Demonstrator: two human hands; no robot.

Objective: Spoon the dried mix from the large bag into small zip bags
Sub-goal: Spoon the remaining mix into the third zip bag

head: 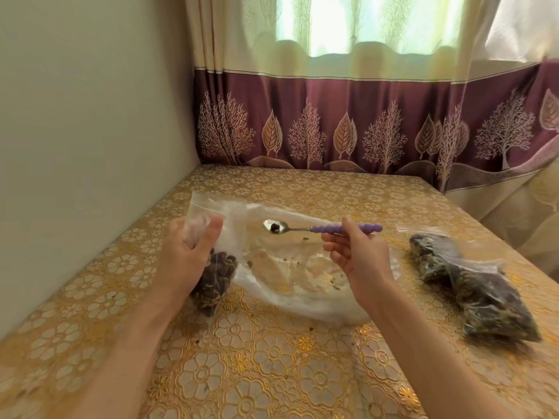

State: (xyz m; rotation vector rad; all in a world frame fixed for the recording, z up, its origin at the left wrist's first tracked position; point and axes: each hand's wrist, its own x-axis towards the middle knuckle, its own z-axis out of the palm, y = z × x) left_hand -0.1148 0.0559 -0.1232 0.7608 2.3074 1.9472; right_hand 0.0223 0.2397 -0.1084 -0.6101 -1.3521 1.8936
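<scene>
Hands work apart over a table [272, 373] laid with a gold floral cloth. The left hand [184, 255] grips a small zip bag [216, 237] by its upper part, fingers curled around the clear plastic, and holds it upright; dark dried mix [214, 276] fills the bag's lower half, just below the palm. The right hand [357, 252] pinches the purple beaded handle of a spoon [320, 228] between thumb and fingers and holds it level, its metal bowl pointing toward the left hand and stopping just short of the small bag's side. A small dark clump of the mix sits in the bowl. Between and beneath both hands lies the large bag [302, 282], slack and almost empty, with only crumbs scattered inside. Out past the right hand, two filled zip bags [475, 285] lie on the cloth, overlapping each other.
</scene>
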